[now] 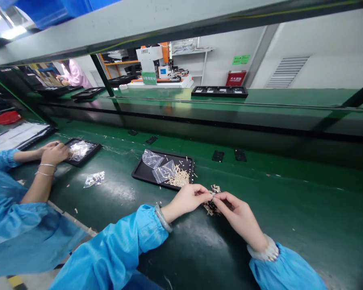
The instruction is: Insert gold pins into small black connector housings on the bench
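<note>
My left hand (192, 198) and my right hand (236, 211) meet with pinched fingertips above a small pile of beige and dark pieces (211, 208) on the green table. What they pinch is too small to make out. Just left of the pile lies a black tray (143, 172), holding many small beige strips (180, 177) and clear plastic bags (165, 171). Both my wrists carry bands below blue sleeves.
At the left, a co-worker's hands (53, 154) work beside a smaller black tray (92, 152). A clear bag (94, 179) lies nearby. Flat black parts (218, 156) rest behind my hands. A raised shelf (278, 96) holds a compartment tray (219, 92); an overhead beam crosses above.
</note>
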Demonstrator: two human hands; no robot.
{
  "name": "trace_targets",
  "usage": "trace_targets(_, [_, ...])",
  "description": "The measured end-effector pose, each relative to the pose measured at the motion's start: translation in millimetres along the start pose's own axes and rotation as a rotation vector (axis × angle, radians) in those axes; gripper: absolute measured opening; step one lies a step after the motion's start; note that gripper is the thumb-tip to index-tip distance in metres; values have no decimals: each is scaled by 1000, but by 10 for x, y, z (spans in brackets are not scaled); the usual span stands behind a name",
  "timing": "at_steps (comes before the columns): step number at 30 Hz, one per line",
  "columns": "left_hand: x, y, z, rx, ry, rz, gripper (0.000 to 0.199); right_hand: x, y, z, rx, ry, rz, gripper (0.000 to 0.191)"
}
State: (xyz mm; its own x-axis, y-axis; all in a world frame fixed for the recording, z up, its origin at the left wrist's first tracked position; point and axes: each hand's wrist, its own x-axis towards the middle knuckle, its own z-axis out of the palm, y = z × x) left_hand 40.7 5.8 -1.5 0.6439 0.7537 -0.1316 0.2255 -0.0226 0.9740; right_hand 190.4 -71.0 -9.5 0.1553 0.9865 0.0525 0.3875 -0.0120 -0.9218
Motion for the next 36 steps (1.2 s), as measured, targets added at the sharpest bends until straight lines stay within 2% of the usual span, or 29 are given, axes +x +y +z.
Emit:
trace_targets(4, [-125, 39, -23, -263, 2, -42, 28, -25, -152, 65, 133, 30, 52, 25])
trace_targets(8, [-195, 83, -46, -263, 87, 54, 24, 5, -226, 176, 153, 74, 16, 21])
trace_targets(10, [-221, 95, -77, -195, 135, 93, 22, 28, -245, 233, 78, 149, -71, 17])
trace_targets(13, [-268, 114, -166, -11, 198, 189, 20, 55, -285, 287, -114, 236, -305, 8])
trace_targets(16, [-315, 128, -300, 205, 225, 364, 18, 83, -348, 302, -233, 192, -500, 9])
trace_targets(20, [-352, 102, -472, 497, 208, 592, 20, 140, -422, 325, -325, 133, -598, 14])
trace_targets(23, [-364, 70, -529, 611, 212, 641, 22, 185, -446, 379, -405, 128, -632, 13])
trace_targets(25, [-366, 62, -534, 554, 232, 609, 20, 218, -452, 423, -428, 136, -639, 11])
trace_targets(27, [-357, 65, -533, 406, 258, 523, 18, 270, -454, 452, -418, 142, -605, 10])
trace_targets(32, [-283, 57, -593, -73, 299, 220, 20, 521, -457, 428, -395, 217, -343, 13])
trace_targets(36, [-210, -25, -655, -273, 332, 88, 25, 703, -433, 470, -515, 110, -203, 19])
